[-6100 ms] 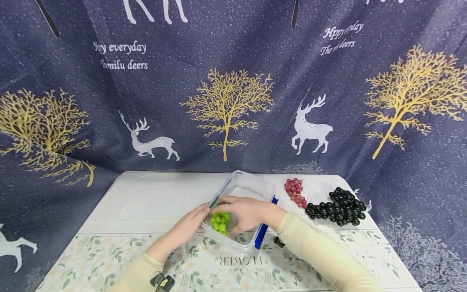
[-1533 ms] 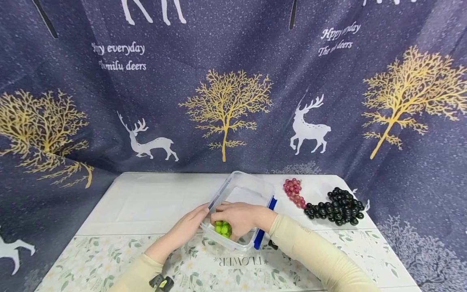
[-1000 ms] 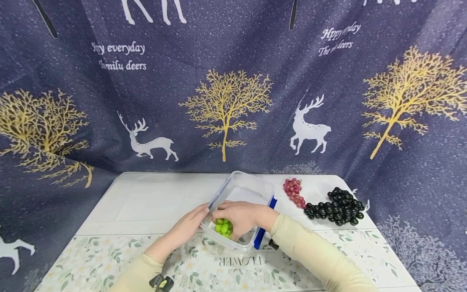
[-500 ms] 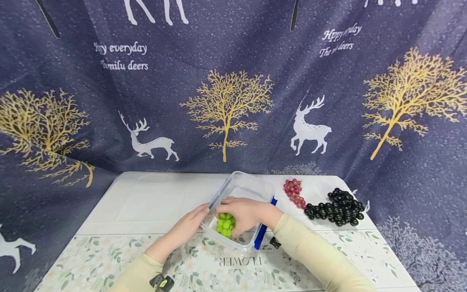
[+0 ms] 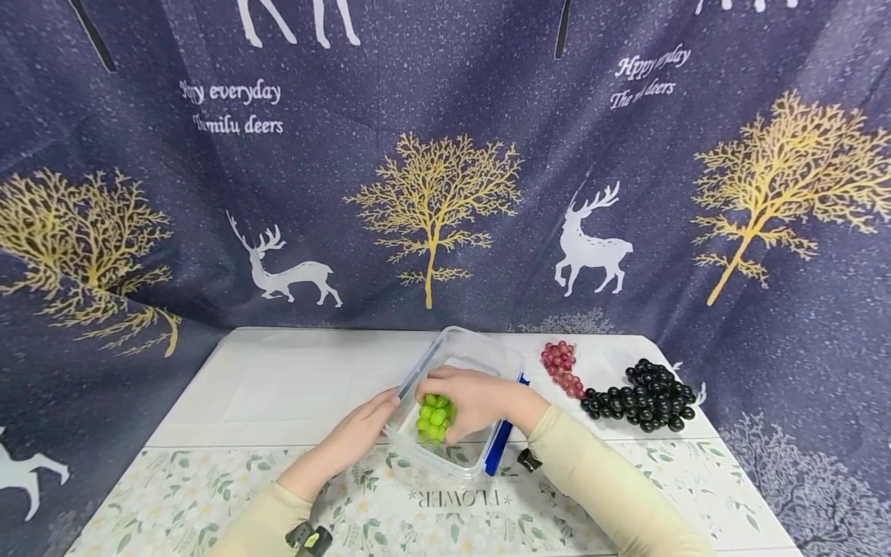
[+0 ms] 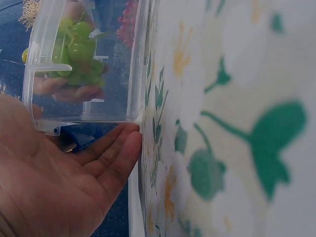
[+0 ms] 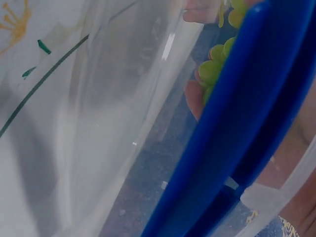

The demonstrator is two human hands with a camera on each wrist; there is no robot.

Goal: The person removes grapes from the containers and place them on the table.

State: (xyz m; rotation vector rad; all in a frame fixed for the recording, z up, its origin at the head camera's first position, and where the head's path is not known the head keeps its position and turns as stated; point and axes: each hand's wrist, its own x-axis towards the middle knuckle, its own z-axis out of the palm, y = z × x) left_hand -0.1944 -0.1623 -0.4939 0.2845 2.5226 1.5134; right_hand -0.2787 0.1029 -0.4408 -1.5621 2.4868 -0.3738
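Inside a clear plastic box (image 5: 483, 350), my right hand (image 5: 476, 396) grips a bunch of green grapes (image 5: 433, 418) between its thumb and curled fingers. The left wrist view shows the same green grapes (image 6: 79, 54) through the clear wall, with fingertips around them. My left hand (image 5: 362, 427) rests against the outside of the box's left wall, its fingers mostly straight; in the left wrist view the left hand (image 6: 59, 177) lies by the box's lower edge. A blue latch (image 7: 232, 103) on the box's right side covers much of the right wrist view and partly hides the grapes.
Right of the box lie a bunch of red grapes (image 5: 562, 367) and a bunch of black grapes (image 5: 643, 398). A white table with a floral mat (image 5: 244, 495) carries everything. A dark blue curtain (image 5: 390, 93) hangs behind the table.
Earlier the right hand was spread more loosely over the green grapes. Now it grips them, and they have shifted slightly up and right inside the box. The left hand stays put.
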